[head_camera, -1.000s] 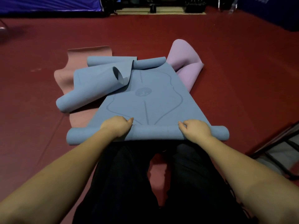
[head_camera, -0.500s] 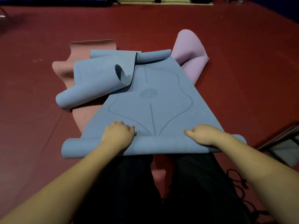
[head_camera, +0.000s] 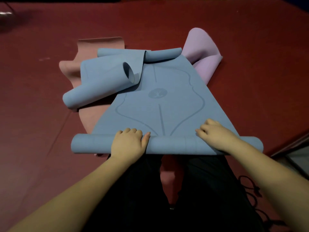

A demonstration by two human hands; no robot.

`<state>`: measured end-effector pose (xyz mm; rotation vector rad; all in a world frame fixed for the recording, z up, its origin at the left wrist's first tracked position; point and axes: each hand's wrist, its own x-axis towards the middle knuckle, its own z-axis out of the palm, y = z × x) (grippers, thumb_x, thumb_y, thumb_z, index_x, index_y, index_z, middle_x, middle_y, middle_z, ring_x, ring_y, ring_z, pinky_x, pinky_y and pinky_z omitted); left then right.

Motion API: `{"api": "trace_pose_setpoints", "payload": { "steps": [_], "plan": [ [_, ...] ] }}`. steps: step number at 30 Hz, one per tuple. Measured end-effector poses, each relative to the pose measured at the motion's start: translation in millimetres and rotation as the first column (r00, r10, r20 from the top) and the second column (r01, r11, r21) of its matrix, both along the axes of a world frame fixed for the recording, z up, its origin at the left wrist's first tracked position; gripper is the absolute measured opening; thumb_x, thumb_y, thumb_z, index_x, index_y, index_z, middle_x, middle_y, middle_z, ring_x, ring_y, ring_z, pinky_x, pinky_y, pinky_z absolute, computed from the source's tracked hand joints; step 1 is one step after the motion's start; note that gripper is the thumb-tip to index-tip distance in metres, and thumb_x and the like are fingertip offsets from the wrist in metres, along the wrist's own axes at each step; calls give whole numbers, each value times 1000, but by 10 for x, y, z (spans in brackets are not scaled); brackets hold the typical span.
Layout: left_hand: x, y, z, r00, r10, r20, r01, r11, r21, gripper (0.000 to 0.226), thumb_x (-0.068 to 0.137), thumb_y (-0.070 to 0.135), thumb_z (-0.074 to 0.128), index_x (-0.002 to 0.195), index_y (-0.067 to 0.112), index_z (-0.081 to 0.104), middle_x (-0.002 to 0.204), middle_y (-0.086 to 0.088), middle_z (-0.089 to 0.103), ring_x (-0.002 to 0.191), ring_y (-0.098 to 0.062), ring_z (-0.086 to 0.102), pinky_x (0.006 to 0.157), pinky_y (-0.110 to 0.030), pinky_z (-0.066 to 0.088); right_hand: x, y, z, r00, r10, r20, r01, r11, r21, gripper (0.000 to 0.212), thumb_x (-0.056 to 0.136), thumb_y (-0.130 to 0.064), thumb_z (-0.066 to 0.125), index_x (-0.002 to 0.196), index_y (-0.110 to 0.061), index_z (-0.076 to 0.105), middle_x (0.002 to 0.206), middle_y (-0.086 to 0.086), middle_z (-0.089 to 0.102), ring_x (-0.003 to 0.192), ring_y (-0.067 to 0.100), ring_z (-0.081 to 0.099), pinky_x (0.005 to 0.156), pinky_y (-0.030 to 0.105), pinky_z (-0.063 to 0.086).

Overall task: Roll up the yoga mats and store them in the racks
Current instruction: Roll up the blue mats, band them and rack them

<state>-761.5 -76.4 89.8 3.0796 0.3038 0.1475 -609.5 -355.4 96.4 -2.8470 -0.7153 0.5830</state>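
A blue yoga mat (head_camera: 160,104) with a printed line pattern lies spread in front of me on the red floor. Its near end is wound into a roll (head_camera: 168,145) across my knees. My left hand (head_camera: 128,144) presses palm-down on the left part of the roll, fingers curled over its top. On the right part rests my right hand (head_camera: 215,134), fingers reaching onto the flat mat. A second blue mat (head_camera: 100,84), loosely curled, lies at the left on a pink mat (head_camera: 98,46). A lilac mat (head_camera: 202,52) sits crumpled at the back right.
Red carpet floor (head_camera: 250,47) surrounds the mats on all sides. A dark metal frame edge (head_camera: 294,148) shows at the right border. A black cord (head_camera: 250,190) lies on the floor by my right leg. My dark trousers fill the bottom centre.
The roll has grown thicker and moved forward along the mat. Both hands shifted from gripping its edge to lying over the top of the roll, and the view tipped further down.
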Motion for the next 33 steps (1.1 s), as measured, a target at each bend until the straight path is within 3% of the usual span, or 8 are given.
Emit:
{"api": "trace_pose_setpoints", "payload": {
  "steps": [4, 11, 15, 18, 21, 24, 27, 33],
  "plan": [
    [206, 44, 120, 983, 34, -182, -29, 999, 31, 68, 100, 56, 15, 83, 15, 67, 92, -9, 70, 92, -32, 63, 76, -37, 41, -89, 16, -31, 985, -13, 173, -6, 994, 111, 38, 99, -47, 45, 71, -21, 44, 82, -3, 45, 97, 30, 53, 74, 36, 36],
    [595, 254, 158, 859, 31, -511, -133, 978, -164, 72, 102, 59, 16, 117, 11, 67, 131, -15, 61, 121, -34, 55, 101, -40, 40, -318, 70, -114, 937, -31, 349, 14, 999, 51, 74, 85, -69, 19, 88, -13, 68, 87, 7, 66, 90, 30, 60, 77, 38, 46],
    [682, 307, 110, 835, 56, -547, -179, 968, -174, 65, 102, 56, 22, 137, 11, 54, 141, -18, 53, 128, -36, 49, 105, -43, 38, -219, 162, -85, 931, -61, 360, 64, 998, 1, 65, 91, -65, 26, 80, -15, 66, 86, 6, 66, 89, 29, 61, 67, 34, 37],
    [614, 307, 89, 904, 50, -424, -159, 961, -225, 48, 103, 31, 36, 149, 19, 31, 128, -19, 47, 121, -40, 42, 92, -46, 44, -146, 203, -83, 938, -52, 342, 59, 998, -12, 53, 96, -58, 36, 79, -16, 64, 91, 6, 67, 91, 29, 62, 65, 33, 33],
    [462, 255, 111, 965, 89, -247, -138, 972, -188, 52, 100, 48, 25, 117, 15, 61, 108, -11, 55, 111, -35, 50, 85, -43, 45, -81, 225, -84, 947, -55, 317, 63, 998, -16, 51, 96, -58, 35, 75, -18, 59, 92, 7, 68, 92, 29, 63, 65, 32, 34],
    [249, 144, -56, 999, 34, -21, -35, 999, -40, 59, 92, 60, 26, 77, 13, 58, 80, -7, 57, 83, -33, 57, 69, -42, 46, -28, 241, -51, 963, -71, 259, 84, 996, -38, 52, 97, -57, 33, 73, -18, 58, 93, 8, 69, 94, 30, 63, 65, 32, 35],
    [144, 105, -111, 999, 16, -40, -16, 1000, -8, 57, 93, 59, 30, 72, 13, 57, 73, -7, 56, 74, -33, 57, 69, -41, 44, 39, 259, -4, 979, -81, 185, 97, 992, -76, 54, 97, -58, 29, 78, -19, 62, 100, 10, 70, 97, 31, 62, 70, 32, 38],
    [403, 131, 208, 993, 26, -115, -33, 998, -60, 68, 98, 61, 18, 84, 14, 64, 90, -8, 64, 91, -31, 60, 75, -40, 45, 155, 346, 285, 997, -80, 1, 80, 989, -125, 66, 99, -57, 26, 117, -11, 69, 127, 18, 62, 116, 33, 57, 94, 33, 42]
  ]
}}
